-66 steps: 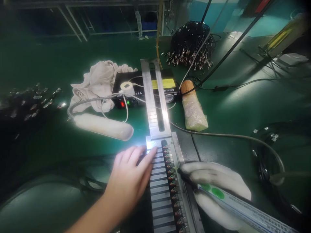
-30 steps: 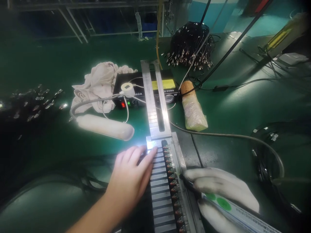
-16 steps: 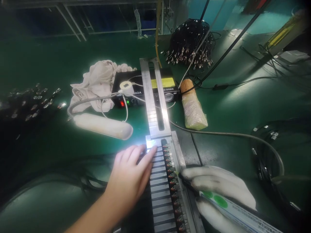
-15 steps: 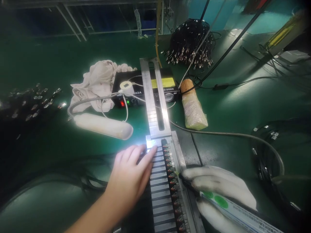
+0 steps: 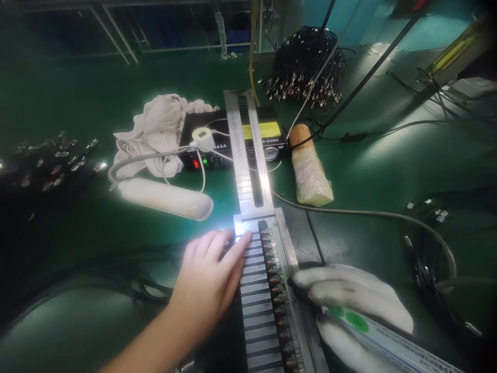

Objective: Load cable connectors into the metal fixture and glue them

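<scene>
A long metal jig (image 5: 259,303) with a row of slots runs away from me, and small wire-ended connectors (image 5: 278,299) sit along its right side. My bare left hand (image 5: 212,272) grips the jig's left edge near the far end of the slots, its index finger on top; some fingertips are hidden. In a white glove, my right hand (image 5: 357,295) is closed around a dispensing syringe (image 5: 382,331) with a white label and green dots. The syringe's dark tip points at the connectors about midway along the row. Whether it touches them I cannot tell.
Behind the jig stand a black dispenser box (image 5: 217,155) with lit indicators and a white lamp (image 5: 166,199) shining onto the jig. A crumpled cloth (image 5: 155,134), a wrapped wooden-ended block (image 5: 312,178) and bundles of black cables (image 5: 305,65) lie around it.
The view has shifted slightly. Both hands keep nearly the same places on the jig, and the syringe tip stays beside the connectors.
</scene>
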